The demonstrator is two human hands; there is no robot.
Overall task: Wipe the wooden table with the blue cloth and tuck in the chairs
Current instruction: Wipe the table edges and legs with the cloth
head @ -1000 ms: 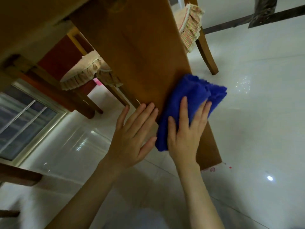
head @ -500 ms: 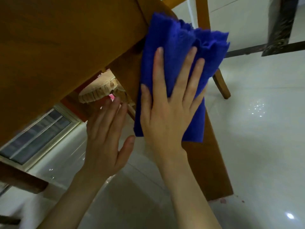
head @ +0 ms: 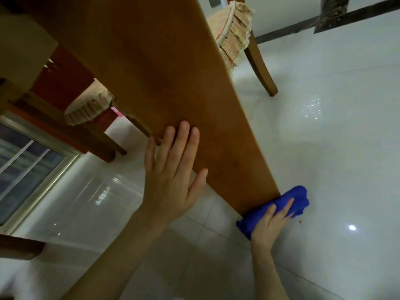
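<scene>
A broad wooden leg panel of the table (head: 173, 72) slants from the top left down to the floor at the lower right. My right hand (head: 268, 224) presses the bunched blue cloth (head: 290, 202) against the panel's bottom end, just above the tiles. My left hand (head: 171, 176) lies flat on the panel's left edge, fingers spread, holding nothing. One chair with a frilled seat cushion (head: 234, 33) stands behind the panel at the upper right; another cushioned chair (head: 88, 109) sits beyond it at the left.
Glossy white floor tiles (head: 324, 148) fill the right and bottom of the view. A sliding window frame (head: 32, 165) is at the left. A dark wooden foot (head: 19, 247) pokes in at the lower left. Small specks lie on the floor beside the cloth.
My right hand has slid the blue cloth from high on the panel down to its bottom end. My left hand has moved from beside the panel onto its left edge.
</scene>
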